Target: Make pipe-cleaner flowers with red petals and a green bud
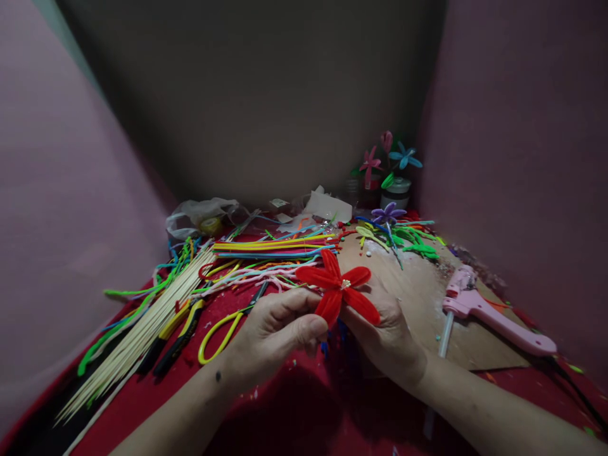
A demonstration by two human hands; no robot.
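A red pipe-cleaner flower (335, 286) with several petals and a pale yellow centre faces me, held up between both hands. My left hand (285, 323) is closed, its thumb and fingers pinching the lower left petal. From the right, my right hand (387, 323) is closed round the flower's underside; its fingertips are mostly hidden behind the petals. A bit of dark blue (325, 348) shows beneath the hands, too small to make out. Yellow-handled scissors (221, 335) lie just left of my left hand.
Bamboo skewers (137, 335) and yellow-black pliers (178, 329) lie at left, bundled pipe cleaners (275, 246) behind the hands. On the right, a pink glue gun (498, 320) rests on a cardboard sheet (427, 304). Finished flowers (403, 155) stand at the back beside a purple flower (388, 213).
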